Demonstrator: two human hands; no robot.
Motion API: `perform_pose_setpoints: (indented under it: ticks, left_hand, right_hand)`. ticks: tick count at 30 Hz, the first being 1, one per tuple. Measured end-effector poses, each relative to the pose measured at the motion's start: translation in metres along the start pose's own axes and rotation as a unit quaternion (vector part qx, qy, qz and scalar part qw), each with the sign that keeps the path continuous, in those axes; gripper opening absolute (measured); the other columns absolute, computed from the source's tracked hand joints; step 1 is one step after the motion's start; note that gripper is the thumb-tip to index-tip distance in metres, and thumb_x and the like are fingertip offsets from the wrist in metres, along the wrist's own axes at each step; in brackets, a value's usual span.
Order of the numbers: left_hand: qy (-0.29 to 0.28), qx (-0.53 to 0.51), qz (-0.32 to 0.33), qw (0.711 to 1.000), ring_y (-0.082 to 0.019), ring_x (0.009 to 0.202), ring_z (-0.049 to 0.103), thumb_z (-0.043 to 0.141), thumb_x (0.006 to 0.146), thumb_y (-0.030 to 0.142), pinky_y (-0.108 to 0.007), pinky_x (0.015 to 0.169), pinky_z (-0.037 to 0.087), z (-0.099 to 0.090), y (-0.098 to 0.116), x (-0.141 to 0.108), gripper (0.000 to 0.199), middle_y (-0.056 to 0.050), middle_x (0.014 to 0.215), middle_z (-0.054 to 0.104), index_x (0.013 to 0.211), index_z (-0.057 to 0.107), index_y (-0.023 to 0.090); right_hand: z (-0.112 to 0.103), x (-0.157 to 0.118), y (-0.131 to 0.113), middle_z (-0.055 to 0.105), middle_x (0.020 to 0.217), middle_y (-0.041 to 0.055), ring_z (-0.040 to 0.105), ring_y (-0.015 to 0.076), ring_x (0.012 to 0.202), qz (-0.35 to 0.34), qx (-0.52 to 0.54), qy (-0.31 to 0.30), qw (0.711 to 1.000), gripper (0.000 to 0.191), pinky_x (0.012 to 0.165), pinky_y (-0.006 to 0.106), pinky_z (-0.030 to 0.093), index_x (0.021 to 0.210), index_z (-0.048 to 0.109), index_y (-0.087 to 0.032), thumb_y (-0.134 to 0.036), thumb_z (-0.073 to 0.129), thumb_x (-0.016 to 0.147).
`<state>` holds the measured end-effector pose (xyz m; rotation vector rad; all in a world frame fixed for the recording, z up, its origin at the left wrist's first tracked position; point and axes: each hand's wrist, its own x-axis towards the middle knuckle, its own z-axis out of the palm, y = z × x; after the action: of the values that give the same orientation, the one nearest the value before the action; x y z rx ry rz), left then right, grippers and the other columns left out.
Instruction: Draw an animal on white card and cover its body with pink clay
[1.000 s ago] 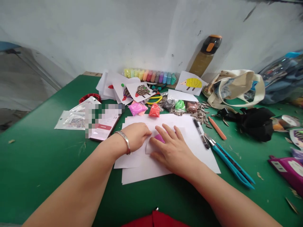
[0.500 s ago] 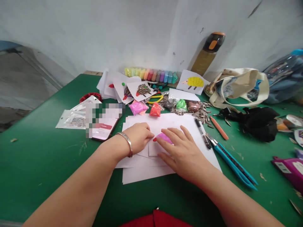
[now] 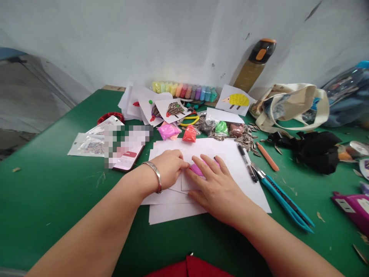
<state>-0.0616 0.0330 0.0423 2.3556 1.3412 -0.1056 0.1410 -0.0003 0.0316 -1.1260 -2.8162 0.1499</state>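
Observation:
A flattened piece of pink clay (image 3: 197, 169) with a small red bit at its left end lies on a small white card (image 3: 187, 185). The card rests on a stack of white paper (image 3: 173, 213). My right hand (image 3: 211, 181) is spread over the pink clay, fingers apart, covering much of it. At the clay's left end my left hand (image 3: 170, 167) is closed, thumb and fingertips together beside the red bit. What those fingertips hold, if anything, is hidden. A dark bit (image 3: 216, 158) shows near the right fingertips.
Behind the paper are clay packets (image 3: 189, 134), sunflower seeds (image 3: 246, 139) and hedgehog pictures (image 3: 174, 109). Pens (image 3: 247, 163) and a blue cutter (image 3: 284, 200) lie right; a phone (image 3: 129, 152) lies left. A bottle (image 3: 253, 63) and cloth bag (image 3: 291, 107) stand at the back right.
My right hand has shifted slightly left over the pink clay, covering more of its left part. My left hand has hardly moved.

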Motion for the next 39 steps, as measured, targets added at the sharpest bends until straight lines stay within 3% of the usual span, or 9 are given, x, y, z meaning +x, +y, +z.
perform_pose_setpoints:
  ticks: [3, 8, 18, 25, 39]
  left_hand:
    - [-0.003, 0.005, -0.007, 1.0, -0.023, 0.099, 0.056, 0.044, 0.092, 0.019, -0.034, 0.088, 0.044, 0.0, 0.002, 0.0, 0.031, -0.008, 0.106, 0.059, 0.107, 0.07, 0.024]
    - [-0.009, 0.02, -0.014, 1.0, -0.022, 0.094, 0.056, 0.044, 0.092, 0.019, -0.034, 0.084, 0.045, -0.003, 0.005, 0.001, 0.029, -0.007, 0.102, 0.059, 0.099, 0.072, 0.022]
    - [-0.013, 0.026, -0.017, 0.999, -0.022, 0.098, 0.056, 0.045, 0.091, 0.019, -0.034, 0.088, 0.044, -0.003, 0.005, 0.0, 0.03, -0.007, 0.106, 0.058, 0.105, 0.071, 0.024]
    - [-0.035, 0.008, -0.004, 0.999, -0.021, 0.098, 0.055, 0.043, 0.093, 0.021, -0.033, 0.087, 0.043, -0.008, 0.005, -0.003, 0.032, -0.006, 0.105, 0.058, 0.108, 0.071, 0.027]
    - [-0.025, 0.024, -0.001, 0.999, -0.021, 0.093, 0.054, 0.044, 0.094, 0.026, -0.033, 0.085, 0.043, -0.004, 0.006, -0.006, 0.031, -0.006, 0.103, 0.057, 0.104, 0.073, 0.029]
  right_hand:
    - [0.005, 0.003, -0.001, 0.033, 0.153, 0.0119, 0.026, 0.0376, 0.139, 0.003, 0.006, -0.004, 1.0, 0.057, 0.111, 0.065, 0.017, 0.144, 0.04, -0.023, -0.048, 0.046, 0.093]
    - [0.006, 0.004, 0.0, 0.032, 0.153, 0.011, 0.024, 0.038, 0.14, 0.001, 0.006, -0.013, 1.0, 0.054, 0.111, 0.065, 0.016, 0.141, 0.044, -0.023, -0.05, 0.045, 0.093]
    - [0.0, 0.0, 0.004, 0.037, 0.15, 0.0097, 0.026, 0.0371, 0.139, -0.012, -0.004, -0.01, 1.0, 0.045, 0.111, 0.065, 0.016, 0.133, 0.052, -0.026, -0.045, 0.047, 0.093]
    - [-0.01, -0.005, 0.016, 0.039, 0.149, 0.011, 0.028, 0.0363, 0.138, 0.018, -0.005, -0.002, 1.0, 0.043, 0.11, 0.066, 0.017, 0.13, 0.056, -0.027, -0.046, 0.046, 0.093]
    - [-0.003, -0.004, 0.014, 0.044, 0.145, 0.011, 0.031, 0.0352, 0.137, 0.009, -0.002, -0.014, 1.0, 0.041, 0.11, 0.065, 0.018, 0.129, 0.057, -0.025, -0.044, 0.046, 0.094]
